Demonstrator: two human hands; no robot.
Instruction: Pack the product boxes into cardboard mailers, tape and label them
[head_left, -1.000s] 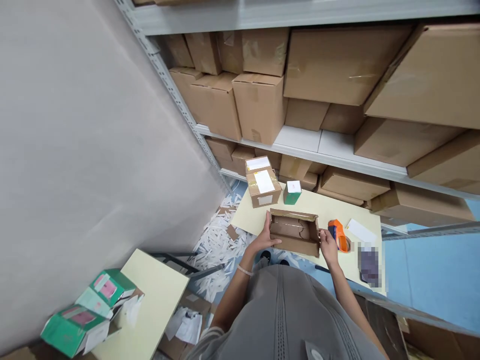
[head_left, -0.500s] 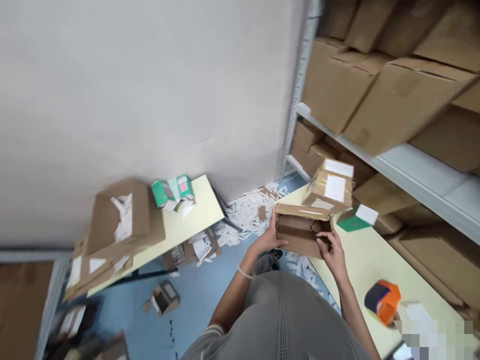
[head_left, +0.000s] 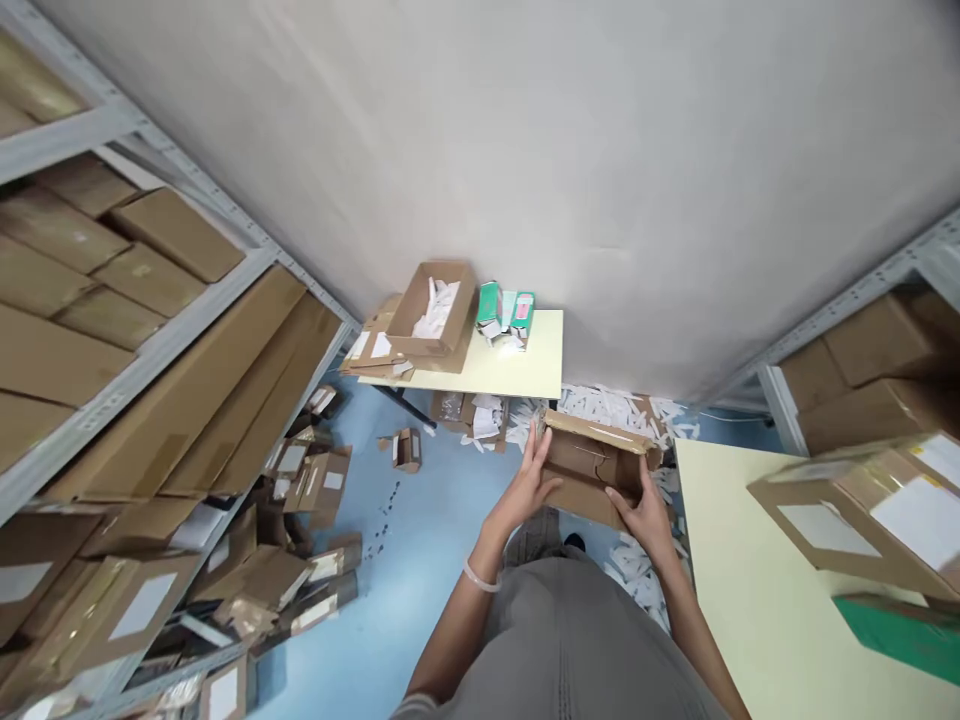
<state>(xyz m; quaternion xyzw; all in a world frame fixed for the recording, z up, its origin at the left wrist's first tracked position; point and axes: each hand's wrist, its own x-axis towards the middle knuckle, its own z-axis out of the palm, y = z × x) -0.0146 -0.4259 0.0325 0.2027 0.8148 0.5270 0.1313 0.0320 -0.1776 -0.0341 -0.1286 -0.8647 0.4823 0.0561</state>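
Between my two hands is an open cardboard box (head_left: pixel 581 492), held in front of my body above the floor. It is tilted so that its brown inside shows, with a thin dark line across the inner wall. My left hand (head_left: pixel 523 485) grips the left end, fingers behind the wall and thumb along the near edge. At the right end my right hand (head_left: pixel 645 512) holds the box, its thumb on the near edge and its fingers on the end wall. A pale band circles my left wrist.
Ahead, a cream table (head_left: pixel 517 372) carries a cardboard box (head_left: pixel 420 345) with white paper and green boxes (head_left: pixel 489 305). On the right table (head_left: pixel 720 560) sit a taped carton (head_left: pixel 825 525) and a green box (head_left: pixel 900 635). Paper strips (head_left: pixel 600 405) litter the floor. Loaded shelves (head_left: pixel 150 375) stand left.
My view has swung left, bringing the left shelves and scattered boxes into sight. The cardboard box stays in both hands, and my right fingers have shifted from its inside to its right end.
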